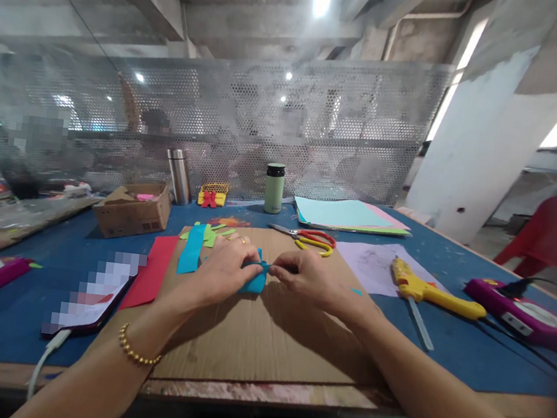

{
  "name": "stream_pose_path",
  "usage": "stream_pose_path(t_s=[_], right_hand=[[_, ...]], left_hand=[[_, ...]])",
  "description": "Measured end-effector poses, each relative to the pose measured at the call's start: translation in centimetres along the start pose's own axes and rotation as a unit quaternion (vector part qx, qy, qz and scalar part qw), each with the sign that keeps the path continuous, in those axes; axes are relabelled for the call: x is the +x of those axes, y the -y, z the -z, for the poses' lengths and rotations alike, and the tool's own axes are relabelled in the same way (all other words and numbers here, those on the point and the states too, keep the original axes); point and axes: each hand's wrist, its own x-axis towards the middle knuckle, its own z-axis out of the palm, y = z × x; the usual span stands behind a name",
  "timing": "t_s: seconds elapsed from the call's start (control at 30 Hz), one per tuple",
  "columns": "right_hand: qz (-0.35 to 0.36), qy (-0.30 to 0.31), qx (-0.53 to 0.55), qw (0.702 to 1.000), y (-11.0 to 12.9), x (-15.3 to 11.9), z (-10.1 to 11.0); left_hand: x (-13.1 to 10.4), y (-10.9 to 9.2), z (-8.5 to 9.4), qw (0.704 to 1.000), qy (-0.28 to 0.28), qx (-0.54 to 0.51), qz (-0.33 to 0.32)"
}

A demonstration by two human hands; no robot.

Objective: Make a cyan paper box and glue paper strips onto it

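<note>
Over a sheet of brown cardboard (pixel 243 346), my left hand (pixel 221 266) pinches a small piece of blue paper (pixel 254 283) between thumb and fingers. My right hand (pixel 304 275) is closed at the right edge of the same blue paper, its fingertips pressed together close to the left thumb. Part of the paper is hidden by the left hand. A blue paper strip (pixel 192 249) lies just left of my left hand, with light green paper scraps (pixel 215 235) behind it. Scissors (pixel 313 236) with red and yellow handles lie beyond my hands.
Red paper (pixel 153 272) and a phone (pixel 97 299) lie left. A yellow glue gun (pixel 430 293) rests right on lilac paper (pixel 357 262), near a purple power strip (pixel 522 314). A cardboard box (pixel 132 212), steel flask (pixel 179 177), green bottle (pixel 274 192) and paper stack (pixel 348 215) stand behind.
</note>
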Motion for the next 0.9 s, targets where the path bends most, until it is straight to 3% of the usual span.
stream_pose_path(t_s=[0.13, 0.23, 0.3, 0.4, 0.53, 0.6, 0.7, 0.77, 0.9], right_hand=[[0.01, -0.055, -0.153, 0.987, 0.2, -0.3, 1.0], [0.063, -0.104, -0.246, 0.962, 0.4, -0.6, 2.1], [0.107, -0.135, -0.283, 0.944, 0.3, -0.8, 2.8], [0.121, -0.191, -0.296, 0.928, 0.1, -1.2, 3.7], [0.118, -0.264, -0.157, 0.944, 0.5, -1.6, 4.8], [0.116, -0.265, 0.0, 0.957, 1.0, -1.7, 5.0], [0.105, -0.24, 0.22, 0.94, 1.4, -1.5, 4.7], [0.085, -0.217, 0.25, 0.94, 1.3, -1.1, 4.0], [0.049, -0.178, 0.2, 0.962, 1.4, -0.3, 2.2]], left_hand=[[0.1, -0.3, 0.4, 0.998, -0.029, -0.008, 0.05], [0.2, -0.5, 0.9, 0.993, -0.064, 0.024, 0.092], [0.3, -0.3, 1.3, 0.988, -0.09, 0.05, 0.114], [0.6, 0.9, 1.6, 0.975, -0.144, 0.071, 0.152], [1.1, 2.6, 1.8, 0.962, -0.199, 0.007, 0.189], [1.1, 2.7, 1.7, 0.953, -0.21, -0.1, 0.194], [0.9, 1.8, 1.3, 0.916, -0.208, -0.28, 0.2], [0.7, 0.8, 0.9, 0.902, -0.193, -0.333, 0.197], [0.3, -1.0, 0.2, 0.91, -0.164, -0.345, 0.164]])
